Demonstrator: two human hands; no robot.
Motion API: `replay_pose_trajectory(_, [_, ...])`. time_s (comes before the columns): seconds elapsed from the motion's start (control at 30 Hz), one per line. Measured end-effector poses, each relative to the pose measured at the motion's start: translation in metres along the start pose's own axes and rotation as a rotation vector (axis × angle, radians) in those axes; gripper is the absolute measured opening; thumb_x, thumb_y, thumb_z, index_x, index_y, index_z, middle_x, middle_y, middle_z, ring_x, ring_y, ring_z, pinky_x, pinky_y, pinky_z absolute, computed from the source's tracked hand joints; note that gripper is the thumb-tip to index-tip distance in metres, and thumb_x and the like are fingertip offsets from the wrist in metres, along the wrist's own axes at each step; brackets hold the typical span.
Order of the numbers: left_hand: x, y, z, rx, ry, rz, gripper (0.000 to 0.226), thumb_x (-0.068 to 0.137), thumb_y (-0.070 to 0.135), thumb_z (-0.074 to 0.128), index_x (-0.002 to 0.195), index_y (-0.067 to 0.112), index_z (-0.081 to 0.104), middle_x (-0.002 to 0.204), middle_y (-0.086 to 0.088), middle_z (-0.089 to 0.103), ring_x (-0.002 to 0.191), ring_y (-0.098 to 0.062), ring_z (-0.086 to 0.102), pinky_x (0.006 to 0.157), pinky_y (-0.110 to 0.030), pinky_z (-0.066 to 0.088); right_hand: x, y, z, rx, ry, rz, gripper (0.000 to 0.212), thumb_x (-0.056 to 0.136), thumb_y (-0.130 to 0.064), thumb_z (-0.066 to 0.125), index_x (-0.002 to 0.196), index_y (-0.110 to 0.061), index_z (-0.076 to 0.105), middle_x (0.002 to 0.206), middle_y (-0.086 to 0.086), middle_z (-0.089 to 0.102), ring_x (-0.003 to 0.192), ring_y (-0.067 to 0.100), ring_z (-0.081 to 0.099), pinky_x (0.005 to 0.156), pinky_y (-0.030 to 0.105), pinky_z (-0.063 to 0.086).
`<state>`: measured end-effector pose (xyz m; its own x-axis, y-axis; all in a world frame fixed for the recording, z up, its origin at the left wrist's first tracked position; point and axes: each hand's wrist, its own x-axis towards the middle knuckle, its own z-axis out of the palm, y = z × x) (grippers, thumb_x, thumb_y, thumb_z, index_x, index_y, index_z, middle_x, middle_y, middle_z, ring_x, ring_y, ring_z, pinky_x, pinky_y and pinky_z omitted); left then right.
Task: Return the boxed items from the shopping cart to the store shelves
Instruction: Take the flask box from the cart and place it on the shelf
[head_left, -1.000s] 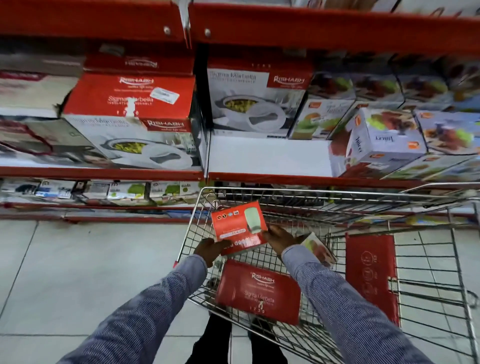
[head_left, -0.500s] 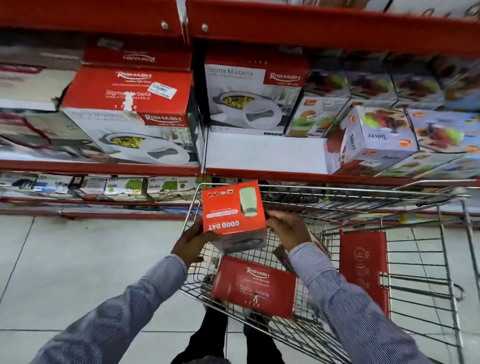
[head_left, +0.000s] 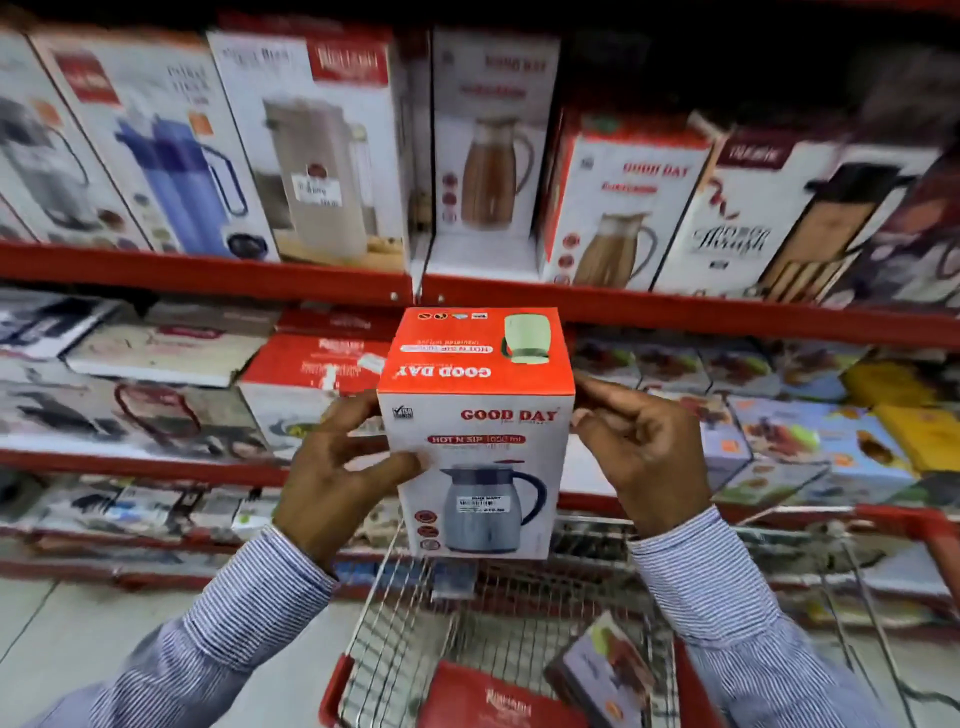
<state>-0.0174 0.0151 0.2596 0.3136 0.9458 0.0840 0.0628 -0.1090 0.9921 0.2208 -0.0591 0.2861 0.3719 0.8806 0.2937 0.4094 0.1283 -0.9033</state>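
A Good Day flask box (head_left: 478, 431), orange on top and white in front with a grey jug pictured, is upright in the air in front of the red shelves. My left hand (head_left: 332, 478) grips its left side with the thumb across the front. My right hand (head_left: 639, 457) holds its right edge with the fingertips. The wire shopping cart (head_left: 395, 613) is below the box. In the cart lie a red Rishabh box (head_left: 498, 701) and a small picture box (head_left: 608, 670).
The upper red shelf (head_left: 208, 267) carries tall flask and jug boxes, among them a Good Day jug box (head_left: 618, 208) with a gap (head_left: 566, 119) to its left. The middle shelf (head_left: 130, 465) holds flat casserole and juicer boxes. Grey tiled floor (head_left: 62, 639) lies at lower left.
Both hands have lifted the Good Day box out of the cart and up to shelf height, its front now facing me. My view has tilted up to the flask shelf.
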Motion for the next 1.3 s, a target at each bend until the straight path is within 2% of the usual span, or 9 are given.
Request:
replay_pose_trajectory(0.17, [0.032, 0.044, -0.011, 0.202, 0.045, 0.262, 0.068, 0.051, 0.027, 0.084, 0.113, 0.04, 0.06, 0.113, 0.0, 0.062, 0.087, -0.005, 0.068, 0.064, -0.016, 0.055, 0.022, -0.046, -0.013, 0.11, -0.002, -0.125, 0.056, 0.072, -0.013, 0.068, 0.127, -0.019, 0.06, 0.113, -0.006, 0.072, 0.104, 0.005, 0.068, 0.081, 0.029, 0.058])
replay_pose_trajectory(0.37, [0.077, 0.076, -0.024, 0.329, 0.058, 0.391, 0.076, 0.054, 0.041, 0.086, 0.124, 0.028, 0.059, 0.121, 0.006, 0.065, 0.11, -0.013, 0.065, 0.092, -0.044, 0.056, 0.061, -0.075, -0.017, 0.122, -0.032, -0.168, 0.075, 0.066, -0.004, 0.074, 0.136, -0.017, 0.05, 0.123, -0.001, 0.066, 0.112, 0.006, 0.064, 0.093, 0.034, 0.054])
replay_pose_trajectory(0.43, [0.091, 0.089, -0.026, 0.368, 0.064, 0.412, 0.074, 0.058, 0.033, 0.088, 0.126, 0.023, 0.06, 0.124, 0.009, 0.065, 0.113, -0.003, 0.061, 0.098, -0.036, 0.052, 0.075, -0.084, -0.018, 0.092, -0.027, -0.182, 0.075, 0.068, 0.005, 0.074, 0.136, -0.016, 0.049, 0.124, -0.002, 0.065, 0.112, 0.003, 0.063, 0.091, 0.026, 0.054])
replay_pose_trajectory(0.53, [0.109, 0.107, -0.026, 0.369, 0.085, 0.421, 0.067, 0.064, 0.013, 0.087, 0.124, 0.019, 0.06, 0.123, 0.005, 0.064, 0.1, 0.012, 0.061, 0.08, -0.009, 0.052, 0.098, -0.096, -0.019, 0.073, -0.023, -0.188, 0.074, 0.071, 0.011, 0.068, 0.136, -0.018, 0.05, 0.123, 0.0, 0.066, 0.108, 0.005, 0.065, 0.083, 0.023, 0.056])
replay_pose_trajectory(0.67, [0.134, 0.116, -0.025, 0.36, 0.134, 0.437, 0.072, 0.063, 0.015, 0.087, 0.127, 0.028, 0.058, 0.129, 0.007, 0.062, 0.105, -0.015, 0.064, 0.085, -0.035, 0.058, 0.124, -0.108, -0.019, 0.038, -0.025, -0.192, 0.071, 0.071, 0.012, 0.066, 0.133, -0.019, 0.052, 0.116, -0.004, 0.069, 0.099, 0.004, 0.069, 0.08, 0.03, 0.059])
replay_pose_trajectory(0.73, [0.145, 0.122, -0.023, 0.373, 0.149, 0.465, 0.075, 0.063, 0.016, 0.087, 0.129, 0.032, 0.056, 0.13, 0.01, 0.061, 0.107, -0.017, 0.064, 0.086, -0.04, 0.058, 0.134, -0.114, -0.02, 0.021, -0.021, -0.194, 0.067, 0.072, 0.014, 0.064, 0.128, -0.022, 0.055, 0.115, -0.003, 0.07, 0.1, 0.004, 0.069, 0.08, 0.027, 0.058])
replay_pose_trajectory(0.83, [0.159, 0.132, -0.018, 0.365, 0.163, 0.501, 0.076, 0.066, 0.013, 0.085, 0.132, 0.033, 0.054, 0.125, 0.011, 0.062, 0.098, -0.017, 0.065, 0.072, -0.03, 0.059, 0.15, -0.121, -0.022, 0.022, 0.005, -0.166, 0.064, 0.072, 0.016, 0.062, 0.116, -0.032, 0.057, 0.11, -0.002, 0.072, 0.093, 0.005, 0.071, 0.082, 0.026, 0.058])
replay_pose_trajectory(1.07, [0.174, 0.144, -0.017, 0.343, 0.18, 0.49, 0.075, 0.067, 0.015, 0.084, 0.134, 0.028, 0.053, 0.124, 0.008, 0.059, 0.088, -0.005, 0.061, 0.059, -0.022, 0.055, 0.167, -0.135, -0.024, -0.001, 0.039, -0.129, 0.055, 0.075, 0.011, 0.065, 0.121, -0.019, 0.059, 0.087, -0.017, 0.071, 0.082, -0.004, 0.07, 0.075, 0.022, 0.059])
replay_pose_trajectory(1.3, [0.187, 0.151, -0.018, 0.31, 0.188, 0.488, 0.076, 0.068, 0.015, 0.084, 0.135, 0.029, 0.051, 0.13, 0.002, 0.057, 0.096, -0.021, 0.063, 0.067, -0.036, 0.06, 0.181, -0.139, -0.023, 0.016, 0.078, -0.148, 0.053, 0.074, 0.012, 0.065, 0.109, -0.028, 0.058, 0.086, -0.016, 0.072, 0.083, 0.002, 0.072, 0.073, 0.022, 0.059])
